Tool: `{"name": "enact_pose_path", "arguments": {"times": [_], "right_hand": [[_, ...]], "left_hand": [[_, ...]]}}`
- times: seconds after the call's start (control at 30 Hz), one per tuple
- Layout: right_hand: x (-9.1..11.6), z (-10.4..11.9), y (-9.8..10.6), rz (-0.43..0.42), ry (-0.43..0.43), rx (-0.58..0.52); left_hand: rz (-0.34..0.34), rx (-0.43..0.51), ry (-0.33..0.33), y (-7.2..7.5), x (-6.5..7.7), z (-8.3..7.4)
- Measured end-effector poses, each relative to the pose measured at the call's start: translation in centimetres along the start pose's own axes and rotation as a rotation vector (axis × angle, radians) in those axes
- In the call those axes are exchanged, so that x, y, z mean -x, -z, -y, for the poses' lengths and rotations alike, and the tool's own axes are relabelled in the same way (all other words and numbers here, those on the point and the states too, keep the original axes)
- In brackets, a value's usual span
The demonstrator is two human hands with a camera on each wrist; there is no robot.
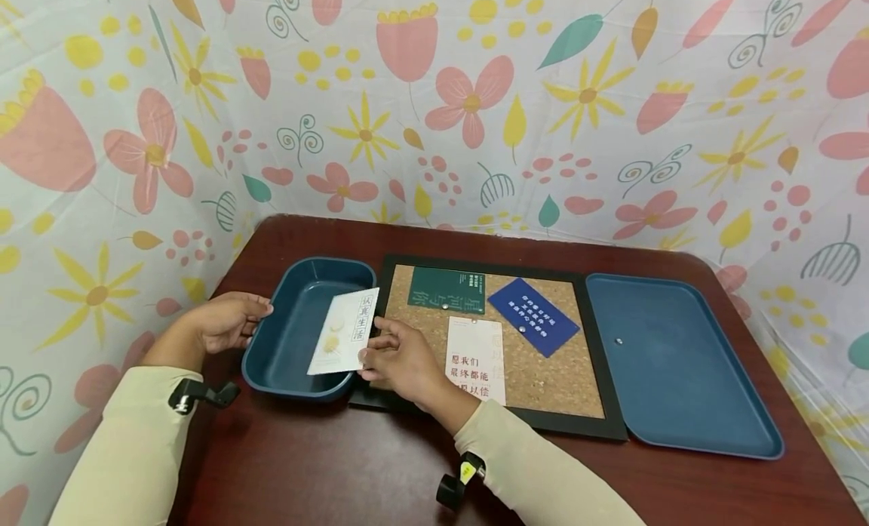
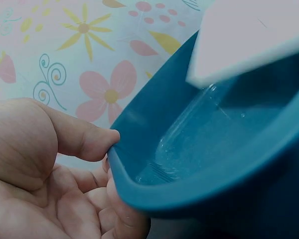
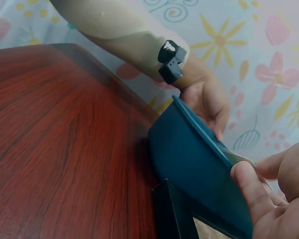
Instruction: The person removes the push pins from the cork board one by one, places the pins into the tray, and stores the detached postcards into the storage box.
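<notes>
Evidently, our left hand [image 1: 234, 321] pinched the tub [image 1: 288, 349] at its rim, probably to steady it, while our right hand [image 1: 407, 361] pinched the white card [image 1: 348, 333] by its edge, likely keeping its face uncovered. That card hung between our hands, over the tub, the corkboard [image 1: 550, 379] below our right hand.

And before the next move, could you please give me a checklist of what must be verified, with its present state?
1. Right hand pinches the white card: ok.
2. Left hand grips the rim of the blue bin: ok.
3. No other card in the blue bin: cannot tell; the white card hides part of its inside.
4. Bare cork on the cork board, right of the pink card: ok.
5. Pin on the flat tray: ok, one shows.
6. White card on the cork board: not ok, held over the blue bin.
</notes>
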State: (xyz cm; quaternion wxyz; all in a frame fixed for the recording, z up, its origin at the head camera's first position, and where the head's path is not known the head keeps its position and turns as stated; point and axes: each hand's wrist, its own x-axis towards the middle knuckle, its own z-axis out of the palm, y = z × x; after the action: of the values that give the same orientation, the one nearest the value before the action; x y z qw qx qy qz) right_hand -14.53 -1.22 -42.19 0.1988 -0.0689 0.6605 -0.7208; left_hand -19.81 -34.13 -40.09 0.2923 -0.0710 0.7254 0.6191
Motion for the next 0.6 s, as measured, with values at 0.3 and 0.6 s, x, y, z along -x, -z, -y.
{"name": "enact_pose_path", "arguments": {"times": [0.3,0.6], "right_hand": [[0.07,-0.66,0.44,-0.004,-0.003,0.006],[0.29,-0.74,0.67,0.014,0.012,0.008]], "left_hand": [[-0.001,-0.01,-0.003,0.06,-0.12,0.02],[-0.014,-0.014,-0.004,0.0,-0.01,0.14]]}}
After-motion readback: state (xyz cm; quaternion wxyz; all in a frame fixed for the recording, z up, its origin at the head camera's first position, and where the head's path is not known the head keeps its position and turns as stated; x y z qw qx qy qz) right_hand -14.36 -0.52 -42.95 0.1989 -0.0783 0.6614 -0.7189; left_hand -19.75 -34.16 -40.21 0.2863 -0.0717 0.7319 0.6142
